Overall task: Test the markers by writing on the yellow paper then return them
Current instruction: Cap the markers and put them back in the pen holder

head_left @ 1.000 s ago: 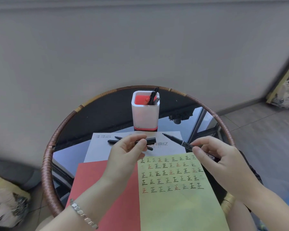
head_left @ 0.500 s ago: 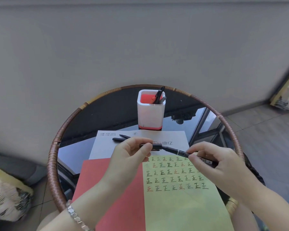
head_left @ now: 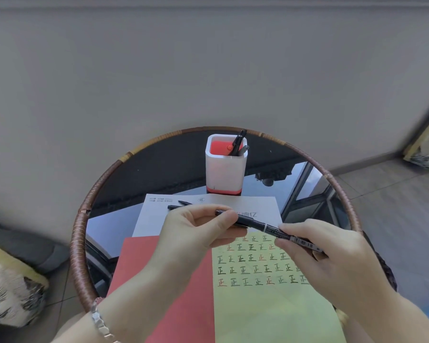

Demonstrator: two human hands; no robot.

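i see my left hand (head_left: 196, 233) pinching the cap end of the slim black marker (head_left: 265, 227), my right hand (head_left: 325, 256) clenched on its barrel, above the yellow paper sheet (head_left: 270, 305) with rows of written marks. the white and red pen holder (head_left: 224, 167) stands farther back on the round glass tabletop (head_left: 124, 219).

A black marker (head_left: 270, 229) is held level above the yellow paper (head_left: 270, 293) bearing 4 rows of characters.
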